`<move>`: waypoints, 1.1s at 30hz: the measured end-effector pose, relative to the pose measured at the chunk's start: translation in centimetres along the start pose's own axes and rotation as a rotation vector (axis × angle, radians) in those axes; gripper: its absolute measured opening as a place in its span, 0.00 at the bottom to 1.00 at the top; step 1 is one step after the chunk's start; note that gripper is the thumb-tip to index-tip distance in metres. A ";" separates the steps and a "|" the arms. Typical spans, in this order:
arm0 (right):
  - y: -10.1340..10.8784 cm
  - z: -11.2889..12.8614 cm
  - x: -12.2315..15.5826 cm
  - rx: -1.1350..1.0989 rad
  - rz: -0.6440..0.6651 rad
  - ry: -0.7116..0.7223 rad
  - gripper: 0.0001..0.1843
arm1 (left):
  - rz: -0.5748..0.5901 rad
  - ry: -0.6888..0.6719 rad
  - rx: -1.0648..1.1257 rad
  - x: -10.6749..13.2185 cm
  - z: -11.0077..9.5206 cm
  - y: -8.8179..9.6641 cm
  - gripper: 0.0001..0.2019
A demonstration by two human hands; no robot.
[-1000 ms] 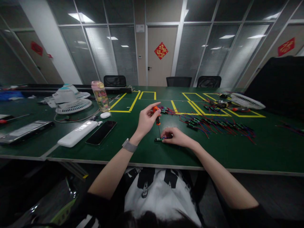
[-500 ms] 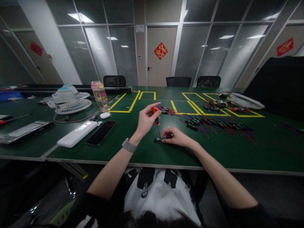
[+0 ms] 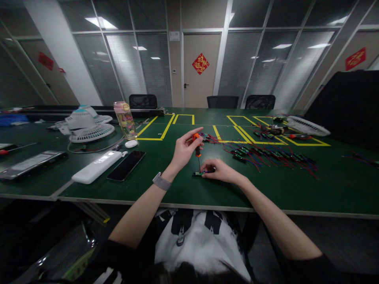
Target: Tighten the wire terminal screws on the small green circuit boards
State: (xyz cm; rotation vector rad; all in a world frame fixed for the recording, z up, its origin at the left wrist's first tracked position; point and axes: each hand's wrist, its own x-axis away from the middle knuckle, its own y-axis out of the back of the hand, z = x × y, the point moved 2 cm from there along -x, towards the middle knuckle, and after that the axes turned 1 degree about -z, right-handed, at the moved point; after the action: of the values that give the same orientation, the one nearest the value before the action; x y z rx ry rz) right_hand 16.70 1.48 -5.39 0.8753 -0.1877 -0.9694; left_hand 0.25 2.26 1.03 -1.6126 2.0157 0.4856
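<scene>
My left hand (image 3: 184,150) is closed around the orange and black handle of a screwdriver (image 3: 197,151), held almost upright. The screwdriver's thin shaft points down to a small green circuit board (image 3: 197,174) lying on the green table (image 3: 177,193). Pinched against the table, the board's right end sits under the fingers of my right hand (image 3: 217,170). Those fingertips hide part of the board and its wires. Whether the tip is seated in a screw is too small to make out.
Several wired circuit boards (image 3: 266,153) lie to the right, with more wires (image 3: 209,137) behind my hands. A black phone (image 3: 126,165), a white power bank (image 3: 97,167), a bottle (image 3: 125,120) and a fan (image 3: 91,132) stand or lie left. Yellow tape (image 3: 167,127) marks the tabletop.
My left hand and the screwdriver handle have shifted slightly right, and the shaft stands a little straighter. My right hand and the board have stayed in place.
</scene>
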 end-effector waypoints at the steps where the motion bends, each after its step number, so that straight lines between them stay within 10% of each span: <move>1: 0.0 0.0 0.0 -0.001 0.000 0.000 0.08 | -0.015 -0.016 -0.039 0.0 -0.1 0.0 0.19; 9: -0.1 -0.1 0.0 -0.024 0.006 -0.007 0.08 | 0.077 -0.013 -0.025 0.1 0.3 -0.3 0.23; 15: 0.0 0.0 0.0 -0.021 0.005 -0.008 0.08 | -0.145 -0.227 -0.493 0.4 -0.4 0.3 0.17; 33: -0.1 -0.1 0.0 0.012 -0.014 -0.009 0.08 | -0.050 -0.028 -0.226 0.0 0.6 0.3 0.21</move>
State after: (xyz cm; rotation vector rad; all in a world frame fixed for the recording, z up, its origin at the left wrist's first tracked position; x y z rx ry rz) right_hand 16.69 1.53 -5.50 0.8846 -0.1958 -0.9859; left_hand 0.10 2.68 0.51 -1.7728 1.9519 0.7355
